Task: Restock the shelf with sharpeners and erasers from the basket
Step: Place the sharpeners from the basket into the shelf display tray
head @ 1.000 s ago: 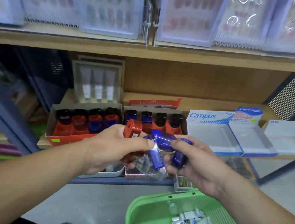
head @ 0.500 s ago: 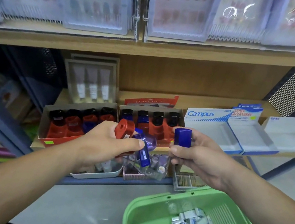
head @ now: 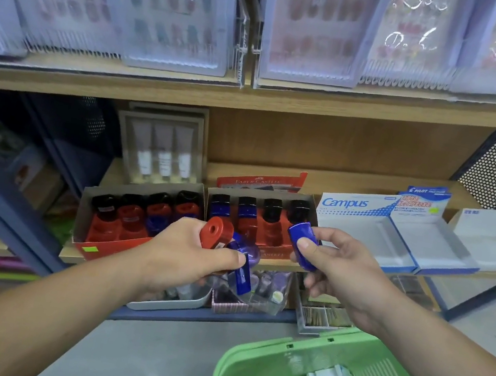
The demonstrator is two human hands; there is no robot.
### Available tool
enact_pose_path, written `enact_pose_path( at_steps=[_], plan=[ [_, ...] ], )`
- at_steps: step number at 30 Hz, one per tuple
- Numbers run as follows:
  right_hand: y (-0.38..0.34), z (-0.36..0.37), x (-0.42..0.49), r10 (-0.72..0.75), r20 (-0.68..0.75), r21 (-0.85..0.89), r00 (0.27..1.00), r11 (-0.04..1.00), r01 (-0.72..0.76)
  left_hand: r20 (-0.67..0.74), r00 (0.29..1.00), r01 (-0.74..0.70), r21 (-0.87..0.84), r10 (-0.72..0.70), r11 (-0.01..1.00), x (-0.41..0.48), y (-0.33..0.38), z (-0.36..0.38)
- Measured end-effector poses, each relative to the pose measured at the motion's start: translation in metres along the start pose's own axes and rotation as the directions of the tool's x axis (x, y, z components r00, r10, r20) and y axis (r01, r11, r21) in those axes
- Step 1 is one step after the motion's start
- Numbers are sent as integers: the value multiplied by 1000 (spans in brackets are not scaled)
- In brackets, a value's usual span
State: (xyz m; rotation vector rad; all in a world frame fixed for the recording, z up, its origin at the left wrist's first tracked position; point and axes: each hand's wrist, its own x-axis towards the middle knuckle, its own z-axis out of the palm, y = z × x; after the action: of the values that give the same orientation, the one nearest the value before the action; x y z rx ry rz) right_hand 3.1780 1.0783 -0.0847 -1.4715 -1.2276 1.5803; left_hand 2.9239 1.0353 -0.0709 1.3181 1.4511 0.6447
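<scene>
Blue sharpener [head: 302,246], glossy plastic, pinched in right grip [head: 341,274], left grip [head: 184,259] clutching rounded red and blue sharpeners [head: 215,233]

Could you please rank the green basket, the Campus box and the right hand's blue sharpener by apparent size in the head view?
1. green basket, largest, though nearest the camera and partly cropped.
2. Campus box.
3. blue sharpener, held in the right hand.
</scene>
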Motion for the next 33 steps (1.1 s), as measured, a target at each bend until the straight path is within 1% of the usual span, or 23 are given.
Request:
enact_pose_path(
  at_steps=[2, 4, 6, 9, 12, 13, 15, 16, 17, 18, 19, 21, 22, 23, 24, 25, 28, 31, 33],
  plan=[
    [1, 2, 1, -19, -14, -6, 1000, 1000, 18, -25, 1000, -2, -15, 1, 1000, 0, -2, -3],
    [-2, 2, 4, -49, -46, -50, 998, 998, 46, -54, 999, -12, -34, 10, 999, 0, -1, -8],
    [-10, 1, 11, -123, -108, -171, 987, 980, 103, -67, 997, -26, -28, 24, 999, 0, 0, -12],
    [-25, 8, 29, -257, -208, -372, 944, 913, 166, -79, 996, -44, -4, 44, 999, 0, 1, -16],
    [-36, 25, 47, -347, -190, -482, 919, 848, 221, -69, 996, -54, 21, 56, 998, 0, 3, -16],
    [-37, 29, 54, -366, -160, -545, 917, 807, 227, -68, 996, -55, 30, 57, 998, -1, 3, -16],
    [-35, 33, 65, -396, -88, -718, 914, 661, 217, -79, 995, -62, 39, 65, 997, -1, 3, -17],
    [-33, 33, 70, -410, -54, -781, 911, 586, 217, -83, 995, -61, 32, 63, 998, -1, 3, -17],
    [-31, 33, 74, -420, -33, -807, 907, 546, 224, -83, 995, -56, 23, 58, 998, -1, 3, -18],
    [-29, 33, 77, -426, -18, -808, 905, 540, 238, -79, 995, -56, 20, 58, 998, -1, 3, -17],
    [-28, 33, 81, -425, -14, -786, 905, 563, 253, -76, 995, -56, 17, 57, 998, -1, 3, -17],
    [-28, 33, 86, -386, -44, -676, 922, 691, 257, -76, 996, -54, 18, 56, 998, -1, 6, -15],
    [-27, 33, 88, -361, -54, -635, 931, 732, 247, -76, 996, -51, 17, 52, 999, -1, 7, -14],
    [-26, 32, 89, -351, -52, -620, 935, 746, 245, -75, 996, -48, 14, 49, 999, -1, 7, -13],
    [-24, 31, 90, -361, -43, -625, 932, 737, 257, -72, 996, -43, 10, 44, 999, 0, 7, -13],
    [-22, 30, 92, -385, -31, -644, 922, 713, 277, -65, 997, -41, 5, 41, 999, 1, 6, -13],
    [-23, 28, 94, -446, 28, -745, 894, 588, 316, -57, 997, -42, 4, 42, 999, 3, 6, -13],
    [-29, 28, 93, -427, 124, -848, 896, 424, 319, -34, 998, -43, 4, 43, 999, 4, 7, -12],
    [-29, 28, 93, -398, 166, -860, 902, 389, 330, -22, 998, -53, -3, 53, 999, 3, 7, -12]
  ],
)
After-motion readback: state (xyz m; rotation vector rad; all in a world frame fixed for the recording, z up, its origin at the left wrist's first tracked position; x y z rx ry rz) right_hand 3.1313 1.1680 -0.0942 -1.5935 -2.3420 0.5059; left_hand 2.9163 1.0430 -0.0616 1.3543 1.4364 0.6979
